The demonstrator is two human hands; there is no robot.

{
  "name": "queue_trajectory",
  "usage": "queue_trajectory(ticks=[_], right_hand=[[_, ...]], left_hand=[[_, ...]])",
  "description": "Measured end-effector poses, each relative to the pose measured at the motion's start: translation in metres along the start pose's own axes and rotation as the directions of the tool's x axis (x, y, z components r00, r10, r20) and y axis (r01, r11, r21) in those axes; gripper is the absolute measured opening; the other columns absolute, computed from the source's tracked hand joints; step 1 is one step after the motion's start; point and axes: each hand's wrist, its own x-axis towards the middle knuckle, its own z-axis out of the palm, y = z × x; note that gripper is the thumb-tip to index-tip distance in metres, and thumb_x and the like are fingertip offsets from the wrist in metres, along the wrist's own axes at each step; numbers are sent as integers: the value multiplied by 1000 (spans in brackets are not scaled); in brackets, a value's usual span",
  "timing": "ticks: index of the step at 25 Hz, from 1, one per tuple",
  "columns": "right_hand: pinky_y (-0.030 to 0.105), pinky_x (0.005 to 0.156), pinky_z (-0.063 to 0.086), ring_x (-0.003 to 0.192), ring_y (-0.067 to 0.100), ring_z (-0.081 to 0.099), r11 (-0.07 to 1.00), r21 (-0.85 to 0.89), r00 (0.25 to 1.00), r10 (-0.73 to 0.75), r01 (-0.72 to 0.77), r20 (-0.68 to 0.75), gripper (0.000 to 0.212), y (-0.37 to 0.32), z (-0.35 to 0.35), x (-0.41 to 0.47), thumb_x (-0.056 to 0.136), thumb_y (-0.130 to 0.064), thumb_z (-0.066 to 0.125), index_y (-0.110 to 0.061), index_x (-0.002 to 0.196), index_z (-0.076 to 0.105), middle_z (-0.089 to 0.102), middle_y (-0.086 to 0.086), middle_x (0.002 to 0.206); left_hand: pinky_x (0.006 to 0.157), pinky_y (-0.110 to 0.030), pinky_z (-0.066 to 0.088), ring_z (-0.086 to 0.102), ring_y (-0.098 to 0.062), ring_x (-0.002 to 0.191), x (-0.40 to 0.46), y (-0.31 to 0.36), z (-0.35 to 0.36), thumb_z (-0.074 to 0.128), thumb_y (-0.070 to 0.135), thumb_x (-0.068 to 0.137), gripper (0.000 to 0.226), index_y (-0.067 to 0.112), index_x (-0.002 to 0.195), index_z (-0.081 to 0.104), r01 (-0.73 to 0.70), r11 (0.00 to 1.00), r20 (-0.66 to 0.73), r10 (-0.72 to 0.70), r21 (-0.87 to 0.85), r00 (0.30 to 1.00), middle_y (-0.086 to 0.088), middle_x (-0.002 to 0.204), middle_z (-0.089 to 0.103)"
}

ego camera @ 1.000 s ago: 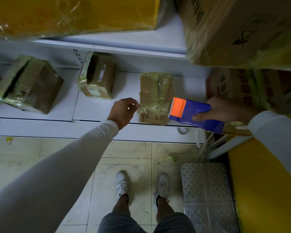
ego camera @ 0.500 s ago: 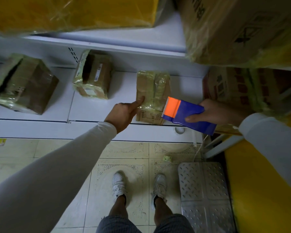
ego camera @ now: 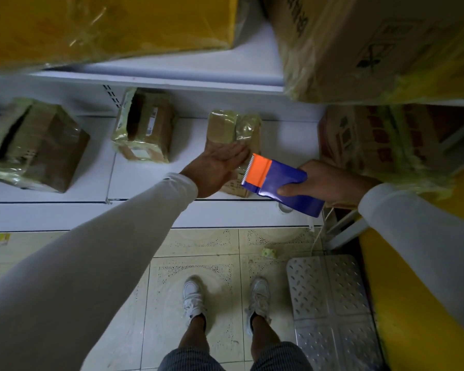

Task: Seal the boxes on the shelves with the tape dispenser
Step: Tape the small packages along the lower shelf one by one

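Closest to the camera, at 6 o'clock, two white shoes (ego camera: 225, 301) stand on the tiled floor (ego camera: 193, 245), with a bumpy metal step (ego camera: 330, 295) just beside them at 4 o'clock. A little farther out, near the middle, the left hand (ego camera: 217, 167) lies flat with its fingers straight, pressing down on the top of the small box (ego camera: 233, 135). It does not curl round anything. Just to the right, at 3 o'clock, the right hand (ego camera: 330, 184) grips the blue and orange tape dispenser (ego camera: 277, 182), with the thumb on top and the fingers curled under it. The dispenser's toothed orange end is touching or nearly touching the front of the small box, right beside the left fingers. This small box sits on the low white shelf (ego camera: 156, 180) and is wrapped in shiny yellowish tape. Farther left at 10 o'clock stand a middle box (ego camera: 148, 127) and a big brown box (ego camera: 35, 145), both taped too, and well apart from each other. What is inside the boxes cannot be seen. At 2 o'clock a printed box (ego camera: 381, 140) sits in wrinkled plastic. Farthest off, at 12 o'clock, a yellow package (ego camera: 105, 22) and a large carton (ego camera: 381, 44) rest on the upper shelf (ego camera: 172, 73).
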Motion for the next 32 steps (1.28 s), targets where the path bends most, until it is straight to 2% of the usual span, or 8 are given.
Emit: queue_trajectory(ticks=[4, 9, 13, 17, 21, 24, 29, 32], right_hand=[[32, 58, 42, 52, 18, 60, 998, -46, 999, -38, 37, -6, 45, 12, -9, -10, 76, -54, 74, -11, 71, 64, 66, 11, 63], [49, 77, 55, 73, 29, 70, 991, -136, 1000, 18, -19, -9, 86, 43, -31, -33, 55, -86, 65, -10, 95, 69, 72, 14, 83], [37, 61, 49, 61, 26, 65, 950, -300, 992, 50, -82, -113, 62, 24, -18, -20, 71, -69, 67, -7, 78, 66, 66, 12, 65], [26, 56, 41, 60, 18, 55, 787, -560, 963, 164, -258, -214, 38, 17, 28, -4, 86, -51, 62, -15, 74, 52, 54, 3, 64], [24, 49, 35, 52, 15, 53, 883, -327, 928, 254, -338, -272, 43, 40, 52, -20, 85, -52, 63, -19, 64, 45, 54, 0, 58], [24, 50, 35, 53, 16, 54, 935, -203, 926, 220, -290, -308, 44, 32, 49, -24, 84, -53, 64, -16, 66, 49, 55, 2, 58], [26, 52, 40, 56, 19, 60, 971, -80, 937, 194, -226, -290, 48, 49, 44, -36, 82, -55, 67, -8, 74, 60, 61, 4, 61], [21, 48, 33, 49, 14, 55, 981, -16, 938, 182, -195, -294, 46, 56, 45, -45, 83, -52, 68, -10, 67, 57, 56, 0, 55]], left_hand=[[113, -39, 26, 45, -34, 131, -1, -8, 6, 67, 12, 85, 54, 4, 136, 50, -7, 1000, -62, 6, -25, 998, -16, 143, 46], [114, -33, 21, 45, -33, 131, -1, -9, 3, 61, 17, 89, 49, 6, 135, 51, 0, 998, -80, -5, -60, 997, -14, 142, 48], [111, -40, 29, 47, -31, 130, 1, -7, 4, 50, 30, 91, 50, 7, 135, 52, -14, 1000, -48, 13, -27, 999, -13, 141, 49], [114, -42, 25, 42, -30, 134, -5, -10, 2, 49, 39, 91, 54, 11, 138, 49, 32, 998, -28, -33, -47, 999, -8, 145, 45], [112, -48, 23, 46, -29, 128, 5, 21, -4, 37, 73, 80, 81, 14, 133, 49, 270, 963, 44, -269, -9, 962, -7, 137, 51], [108, -54, 24, 45, -31, 119, 29, 62, 6, 41, 69, 81, 81, 14, 139, 36, 477, 859, 18, -488, 186, 873, -8, 130, 47], [102, -50, 33, 52, -34, 105, 16, 51, 18, 48, 45, 80, 65, 19, 139, 43, 380, 900, -122, -362, 212, 924, -12, 116, 55], [108, -59, 24, 50, -32, 120, 1, 36, 8, 42, 45, 84, 57, 19, 133, 52, 235, 962, -100, -223, 136, 970, -10, 124, 55]])
